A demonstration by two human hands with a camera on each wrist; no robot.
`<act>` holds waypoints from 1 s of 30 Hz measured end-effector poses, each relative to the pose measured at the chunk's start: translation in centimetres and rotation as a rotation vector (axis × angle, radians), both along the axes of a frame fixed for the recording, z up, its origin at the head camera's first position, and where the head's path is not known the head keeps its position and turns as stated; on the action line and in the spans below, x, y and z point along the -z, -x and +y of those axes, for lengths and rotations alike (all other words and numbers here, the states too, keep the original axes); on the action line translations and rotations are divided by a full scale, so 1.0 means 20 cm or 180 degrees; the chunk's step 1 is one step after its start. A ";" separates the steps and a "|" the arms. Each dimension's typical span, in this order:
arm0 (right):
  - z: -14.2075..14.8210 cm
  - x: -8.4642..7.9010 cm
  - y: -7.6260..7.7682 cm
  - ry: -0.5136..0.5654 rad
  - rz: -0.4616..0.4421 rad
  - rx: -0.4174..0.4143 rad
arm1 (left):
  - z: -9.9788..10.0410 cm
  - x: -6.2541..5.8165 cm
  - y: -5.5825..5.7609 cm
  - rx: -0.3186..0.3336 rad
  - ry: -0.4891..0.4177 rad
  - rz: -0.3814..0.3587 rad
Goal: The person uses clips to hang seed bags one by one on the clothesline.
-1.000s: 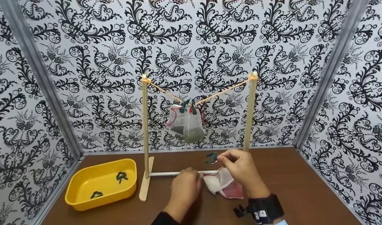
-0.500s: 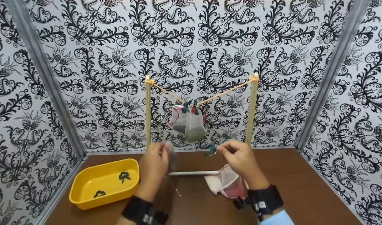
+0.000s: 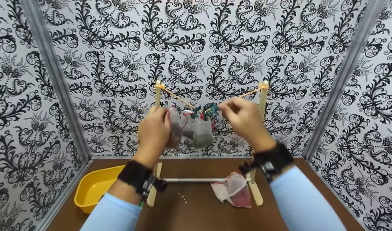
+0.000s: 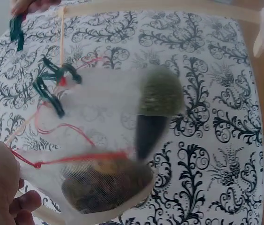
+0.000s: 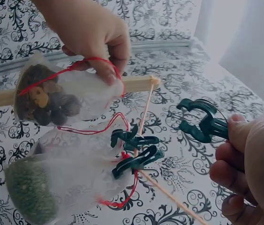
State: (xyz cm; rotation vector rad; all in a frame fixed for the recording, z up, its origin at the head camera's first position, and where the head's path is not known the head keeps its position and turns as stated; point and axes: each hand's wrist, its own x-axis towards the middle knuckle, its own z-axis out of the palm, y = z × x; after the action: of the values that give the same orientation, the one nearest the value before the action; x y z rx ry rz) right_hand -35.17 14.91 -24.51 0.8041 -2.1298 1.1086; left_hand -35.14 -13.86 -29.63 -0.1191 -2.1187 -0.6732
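Observation:
My left hand (image 3: 154, 131) pinches the top of a white mesh drawstring bag (image 5: 52, 98) with brown, lumpy contents and a red cord. This bag hangs just left of two others on a sagging orange string (image 3: 178, 98). One of those, a mesh bag (image 5: 31, 187), holds something green; behind it a mesh bag (image 3: 188, 128) has dark contents. Dark green clips (image 5: 136, 161) fasten both to the string. My right hand (image 3: 247, 123) pinches another green clip (image 5: 209, 126) by its handles, its jaws apart and facing the string. In the head view that clip overlaps the fastened ones.
Wooden posts (image 3: 263, 101) carry the string, with a white rod (image 3: 192, 180) between their feet. A white-and-pink mesh bag (image 3: 239, 194) lies by the right foot. At left, a yellow tray (image 3: 94, 189) is partly behind my forearm. Small crumbs (image 3: 184, 198) lie on the brown table.
My left hand has lifted the brown-filled bag from the table up beside the hanging bags. My right hand has raised its clip from low over the table to string height.

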 end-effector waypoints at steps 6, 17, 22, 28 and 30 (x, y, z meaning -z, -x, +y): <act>-0.15 -0.16 0.14 -0.0349 -0.0151 0.0032 | 0.04 -0.11 0.05 0.0034 -0.0040 -0.0211; -0.36 -0.24 0.27 -0.0718 -0.0173 0.0203 | 0.08 -0.16 0.11 -0.0107 0.0102 -0.0135; -0.39 -0.22 0.28 -0.0771 -0.0212 0.0213 | 0.10 -0.17 0.10 -0.0038 0.0092 -0.0155; -0.40 -0.20 0.28 -0.0741 -0.0517 -0.0045 | 0.10 -0.16 0.10 -0.0002 0.0069 -0.0183; -0.40 -0.20 0.28 -0.0812 -0.0705 -0.0130 | 0.09 -0.15 0.10 0.0028 0.0037 -0.0204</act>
State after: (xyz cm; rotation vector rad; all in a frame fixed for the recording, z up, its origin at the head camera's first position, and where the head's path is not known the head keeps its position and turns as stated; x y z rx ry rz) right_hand -40.75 6.91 -20.46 0.8769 -2.4871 0.9974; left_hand -37.20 -12.05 -26.68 -0.1146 -2.1847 -0.6782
